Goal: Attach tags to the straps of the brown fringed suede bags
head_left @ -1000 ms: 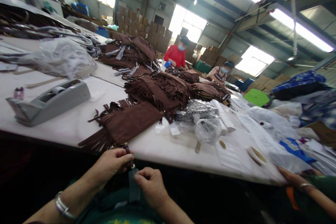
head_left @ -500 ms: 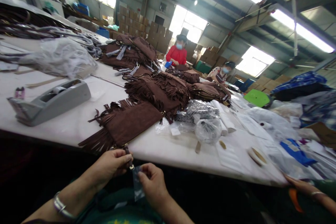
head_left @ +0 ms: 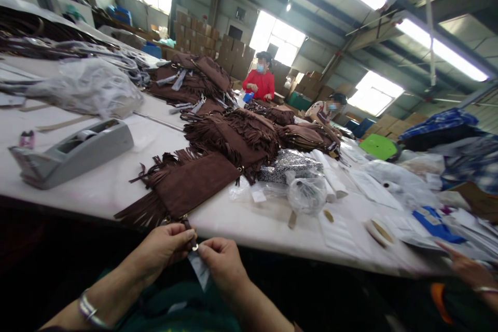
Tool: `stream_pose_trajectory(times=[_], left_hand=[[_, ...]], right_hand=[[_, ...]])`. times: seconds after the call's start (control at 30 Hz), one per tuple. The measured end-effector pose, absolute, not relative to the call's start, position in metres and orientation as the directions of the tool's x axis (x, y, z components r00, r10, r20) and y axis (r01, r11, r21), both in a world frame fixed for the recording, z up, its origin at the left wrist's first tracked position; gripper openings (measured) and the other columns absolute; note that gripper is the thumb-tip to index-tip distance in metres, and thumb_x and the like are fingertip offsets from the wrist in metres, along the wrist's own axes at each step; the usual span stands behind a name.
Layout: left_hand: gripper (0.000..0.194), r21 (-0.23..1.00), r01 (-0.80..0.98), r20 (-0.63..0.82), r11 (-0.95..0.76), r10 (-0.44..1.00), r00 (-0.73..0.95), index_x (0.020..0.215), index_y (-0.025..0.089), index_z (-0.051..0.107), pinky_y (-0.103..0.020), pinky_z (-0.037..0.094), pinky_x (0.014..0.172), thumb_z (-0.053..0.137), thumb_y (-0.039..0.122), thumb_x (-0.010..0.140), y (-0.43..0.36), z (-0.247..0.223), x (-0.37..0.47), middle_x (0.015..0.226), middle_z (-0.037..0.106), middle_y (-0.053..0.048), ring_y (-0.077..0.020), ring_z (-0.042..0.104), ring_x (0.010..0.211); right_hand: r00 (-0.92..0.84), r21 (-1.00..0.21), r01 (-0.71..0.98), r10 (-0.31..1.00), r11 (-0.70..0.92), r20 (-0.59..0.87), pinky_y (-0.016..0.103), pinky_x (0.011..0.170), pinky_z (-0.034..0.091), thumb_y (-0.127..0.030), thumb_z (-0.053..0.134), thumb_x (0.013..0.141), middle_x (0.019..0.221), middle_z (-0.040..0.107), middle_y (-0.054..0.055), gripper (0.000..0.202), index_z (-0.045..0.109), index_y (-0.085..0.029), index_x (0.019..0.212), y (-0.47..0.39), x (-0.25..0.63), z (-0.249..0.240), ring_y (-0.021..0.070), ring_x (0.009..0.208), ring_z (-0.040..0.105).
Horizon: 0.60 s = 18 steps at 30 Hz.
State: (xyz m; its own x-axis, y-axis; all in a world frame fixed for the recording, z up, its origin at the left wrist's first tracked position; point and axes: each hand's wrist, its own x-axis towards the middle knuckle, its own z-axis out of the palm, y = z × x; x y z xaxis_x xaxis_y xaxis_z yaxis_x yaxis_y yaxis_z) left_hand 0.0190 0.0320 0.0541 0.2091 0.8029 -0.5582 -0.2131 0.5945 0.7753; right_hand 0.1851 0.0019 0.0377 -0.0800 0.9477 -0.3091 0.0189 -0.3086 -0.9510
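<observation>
My left hand (head_left: 171, 243) pinches a short brown strap (head_left: 187, 227) that hangs off the table edge from a brown fringed bag (head_left: 194, 182). A gold-coloured metal clip (head_left: 194, 247) shows at the strap's end. Close beside it, the fingers of my right hand (head_left: 220, 257) are closed on a small clear plastic piece (head_left: 199, 270), which dangles below the clip. The bag lies flat at the table's front edge, its fringe spread to the left.
More brown fringed bags (head_left: 237, 135) are heaped behind. A grey tape dispenser (head_left: 78, 150) stands left, a tape roll (head_left: 379, 232) lies right. Two people work across the white table (head_left: 249, 223); another person's hand (head_left: 467, 264) is at the right edge.
My right hand has moved slightly left and up to the clip, and the plastic piece now slants. The neighbour's hand at the right has shifted further onto the table.
</observation>
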Motion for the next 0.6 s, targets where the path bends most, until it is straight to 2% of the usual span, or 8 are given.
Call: stream_pose_trajectory(times=[0.07, 0.17, 0.33, 0.4, 0.53, 0.6], left_hand=[[0.052, 0.767, -0.23, -0.564, 0.6, 0.8, 0.207, 0.072, 0.013, 0.07, -0.018, 0.051, 0.057, 0.095, 0.049, 0.045, 0.032, 0.055, 0.019, 0.068, 0.069, -0.003, -0.011, 0.06, 0.061], [0.052, 0.755, -0.25, -0.569, 0.606, 0.795, 0.209, 0.071, 0.012, 0.07, -0.017, 0.051, 0.057, 0.096, 0.048, 0.044, 0.031, 0.053, 0.02, 0.068, 0.069, -0.003, -0.0106, 0.061, 0.06], [0.041, 0.722, -0.289, -0.6, 0.628, 0.777, 0.19, 0.07, 0.013, 0.071, -0.017, 0.053, 0.055, 0.096, 0.038, 0.049, 0.032, 0.05, 0.022, 0.069, 0.071, -0.005, -0.0121, 0.063, 0.061], [0.032, 0.681, -0.346, -0.606, 0.645, 0.762, 0.227, 0.069, 0.015, 0.072, -0.017, 0.054, 0.056, 0.096, 0.03, 0.053, 0.033, 0.049, 0.022, 0.07, 0.071, -0.005, -0.0118, 0.064, 0.061], [0.024, 0.589, -0.416, -0.602, 0.693, 0.719, 0.347, 0.071, 0.017, 0.074, -0.016, 0.056, 0.059, 0.094, 0.021, 0.057, 0.034, 0.048, 0.019, 0.072, 0.071, -0.004, -0.0112, 0.065, 0.062], [0.023, 0.595, -0.383, -0.613, 0.707, 0.707, 0.352, 0.072, 0.017, 0.075, -0.018, 0.056, 0.06, 0.093, 0.022, 0.058, 0.034, 0.049, 0.016, 0.072, 0.071, -0.005, -0.0118, 0.065, 0.062]], right_hand=[[-0.081, -0.943, 0.025, 0.94, -0.331, -0.332, 0.022, 0.051, 0.032, -0.04, 0.073, 0.071, 0.052, 0.055, -0.002, 0.03, 0.074, -0.01, 0.07, 0.003, 0.184, 0.038, 0.008, 0.049, 0.04], [-0.028, -0.95, 0.159, 0.96, -0.271, -0.278, 0.023, 0.052, 0.034, -0.033, 0.068, 0.075, 0.054, 0.057, -0.001, 0.023, 0.071, -0.011, 0.068, 0.001, 0.182, 0.039, 0.0099, 0.051, 0.044], [0.016, -0.894, 0.447, 1.0, 0.015, 0.025, 0.025, 0.061, 0.039, -0.023, 0.059, 0.078, 0.065, 0.064, 0.003, 0.019, 0.07, -0.014, 0.066, -0.003, 0.184, 0.039, 0.0134, 0.062, 0.053], [0.011, -0.907, 0.42, 1.0, 0.0, 0.005, 0.025, 0.061, 0.039, -0.024, 0.059, 0.078, 0.064, 0.063, 0.002, 0.019, 0.07, -0.014, 0.067, -0.002, 0.185, 0.037, 0.0132, 0.061, 0.052], [-0.028, -0.961, 0.206, 0.98, -0.185, -0.195, 0.023, 0.054, 0.038, -0.029, 0.06, 0.077, 0.058, 0.061, 0.001, 0.021, 0.069, -0.012, 0.068, 0.004, 0.181, 0.029, 0.0111, 0.053, 0.047], [-0.043, -0.963, 0.248, 0.992, -0.103, -0.117, 0.024, 0.057, 0.04, -0.029, 0.061, 0.079, 0.061, 0.063, 0.002, 0.021, 0.07, -0.013, 0.069, 0.005, 0.179, 0.027, 0.012, 0.056, 0.05]])
